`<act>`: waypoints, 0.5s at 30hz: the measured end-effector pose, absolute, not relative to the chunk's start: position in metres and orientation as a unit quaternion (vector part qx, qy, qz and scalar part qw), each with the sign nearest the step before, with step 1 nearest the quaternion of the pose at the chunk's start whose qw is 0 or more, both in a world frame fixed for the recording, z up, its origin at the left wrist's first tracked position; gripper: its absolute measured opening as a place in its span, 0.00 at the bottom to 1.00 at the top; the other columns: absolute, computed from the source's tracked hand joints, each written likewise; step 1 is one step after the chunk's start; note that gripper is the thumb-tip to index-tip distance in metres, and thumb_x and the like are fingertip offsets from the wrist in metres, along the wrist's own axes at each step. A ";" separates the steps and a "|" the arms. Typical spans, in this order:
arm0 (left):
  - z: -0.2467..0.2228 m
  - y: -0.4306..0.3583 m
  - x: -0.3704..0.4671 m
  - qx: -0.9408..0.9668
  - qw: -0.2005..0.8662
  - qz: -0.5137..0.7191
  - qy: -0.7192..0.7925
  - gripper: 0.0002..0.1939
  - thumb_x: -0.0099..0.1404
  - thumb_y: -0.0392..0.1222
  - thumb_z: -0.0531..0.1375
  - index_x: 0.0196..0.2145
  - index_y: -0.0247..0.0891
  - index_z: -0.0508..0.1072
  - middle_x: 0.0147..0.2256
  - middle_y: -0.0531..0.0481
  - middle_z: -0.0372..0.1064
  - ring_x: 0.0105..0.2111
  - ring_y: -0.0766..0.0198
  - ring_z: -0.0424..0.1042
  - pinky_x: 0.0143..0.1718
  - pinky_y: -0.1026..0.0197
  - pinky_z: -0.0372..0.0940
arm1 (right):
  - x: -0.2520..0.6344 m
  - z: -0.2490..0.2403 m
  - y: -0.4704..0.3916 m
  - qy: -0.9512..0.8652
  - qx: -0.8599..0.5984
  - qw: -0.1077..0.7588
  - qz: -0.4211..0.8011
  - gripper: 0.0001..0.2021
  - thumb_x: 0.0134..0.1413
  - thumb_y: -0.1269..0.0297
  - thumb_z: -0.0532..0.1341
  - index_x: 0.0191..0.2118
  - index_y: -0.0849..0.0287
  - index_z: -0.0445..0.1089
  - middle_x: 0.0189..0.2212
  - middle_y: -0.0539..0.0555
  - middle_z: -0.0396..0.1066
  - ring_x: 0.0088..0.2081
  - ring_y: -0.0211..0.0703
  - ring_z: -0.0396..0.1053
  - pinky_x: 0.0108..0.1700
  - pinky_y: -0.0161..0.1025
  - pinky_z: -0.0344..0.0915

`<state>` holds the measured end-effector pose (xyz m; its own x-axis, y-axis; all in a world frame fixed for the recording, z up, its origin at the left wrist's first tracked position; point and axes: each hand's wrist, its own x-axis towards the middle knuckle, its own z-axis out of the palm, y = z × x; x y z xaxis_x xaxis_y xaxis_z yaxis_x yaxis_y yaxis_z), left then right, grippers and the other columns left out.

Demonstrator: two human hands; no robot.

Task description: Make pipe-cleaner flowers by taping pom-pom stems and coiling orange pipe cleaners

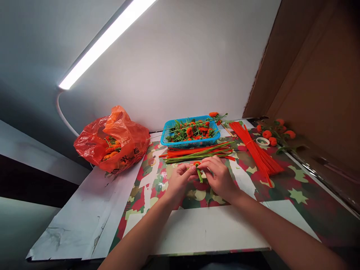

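Between my two hands is a small craft flower [200, 175], orange at the top with a short green stem pointing down toward me. My left hand [182, 177] pinches it from the left with thumb and forefinger. From the right, my right hand [219, 176] closes its fingers on the same flower; its fingertips partly hide the orange head. Just beyond my hands lies a bundle of green pipe cleaners [194, 156] beside orange pipe cleaners [180, 152].
Behind stands a blue basket [185, 143] holding orange and green flower pieces. At left sits a red plastic bag [132, 131] with more pieces. On the right lie an orange pipe-cleaner bundle [257, 153], a white tape roll [263, 141] and orange flowers [267, 134]. A lamp [107, 43] hangs overhead.
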<state>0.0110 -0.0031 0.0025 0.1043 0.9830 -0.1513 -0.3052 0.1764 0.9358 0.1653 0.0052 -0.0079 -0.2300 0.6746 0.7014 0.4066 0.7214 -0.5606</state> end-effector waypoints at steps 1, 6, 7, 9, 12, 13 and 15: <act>0.003 -0.003 0.011 0.396 0.629 0.508 0.436 0.17 0.48 0.49 0.70 0.24 0.34 0.70 0.25 0.53 0.69 0.26 0.69 0.70 0.30 0.67 0.66 | 0.165 -0.007 0.005 -0.771 -0.353 0.514 0.134 0.12 0.55 0.79 0.53 0.34 0.56 0.69 0.33 0.53 0.71 0.37 0.45 0.65 0.39 0.43 0.62; 0.002 -0.004 0.009 0.468 0.548 0.527 0.451 0.14 0.51 0.47 0.68 0.24 0.35 0.70 0.24 0.53 0.70 0.26 0.68 0.70 0.30 0.66 0.66 | 0.160 -0.003 0.002 -0.698 -0.412 0.537 0.235 0.04 0.55 0.72 0.57 0.34 0.54 0.66 0.31 0.52 0.70 0.34 0.43 0.65 0.36 0.40 0.62; 0.002 -0.005 0.009 0.487 0.523 0.534 0.452 0.13 0.52 0.46 0.68 0.24 0.36 0.70 0.24 0.53 0.70 0.25 0.67 0.70 0.30 0.65 0.66 | 0.158 -0.003 0.002 -0.668 -0.423 0.546 0.279 0.02 0.54 0.69 0.58 0.33 0.54 0.65 0.30 0.51 0.69 0.33 0.42 0.65 0.34 0.39 0.62; 0.001 -0.007 0.008 0.525 0.468 0.548 0.454 0.11 0.53 0.45 0.67 0.24 0.36 0.71 0.26 0.50 0.73 0.26 0.65 0.71 0.29 0.64 0.65 | 0.155 -0.002 0.002 -0.593 -0.421 0.561 0.395 0.06 0.50 0.64 0.62 0.32 0.55 0.62 0.29 0.50 0.68 0.31 0.40 0.65 0.33 0.37 0.62; -0.001 -0.010 0.006 0.580 0.385 0.562 0.447 0.08 0.54 0.42 0.66 0.24 0.38 0.72 0.32 0.46 0.75 0.32 0.60 0.73 0.33 0.61 0.66 | 0.153 -0.002 0.003 -0.461 -0.382 0.542 0.590 0.17 0.42 0.57 0.67 0.30 0.54 0.56 0.27 0.47 0.69 0.30 0.39 0.66 0.30 0.35 0.61; -0.001 -0.011 0.006 0.593 0.365 0.564 0.445 0.07 0.54 0.41 0.66 0.23 0.38 0.73 0.32 0.46 0.76 0.33 0.59 0.74 0.35 0.60 0.66 | 0.153 -0.002 0.003 -0.420 -0.375 0.524 0.639 0.21 0.39 0.55 0.68 0.30 0.54 0.54 0.26 0.46 0.69 0.28 0.38 0.66 0.28 0.34 0.60; -0.001 -0.010 0.006 0.596 0.353 0.569 0.443 0.07 0.53 0.40 0.66 0.23 0.38 0.73 0.32 0.45 0.76 0.35 0.58 0.74 0.36 0.60 0.66 | 0.154 -0.002 0.004 -0.364 -0.381 0.486 0.698 0.24 0.34 0.54 0.70 0.29 0.54 0.53 0.24 0.45 0.67 0.25 0.37 0.64 0.25 0.32 0.56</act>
<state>0.0057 -0.0103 -0.0011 -0.0401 0.9299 0.3655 0.1268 -0.3581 0.9250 0.1538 0.0039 -0.0015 -0.2385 0.9547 -0.1778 -0.4007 -0.2635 -0.8775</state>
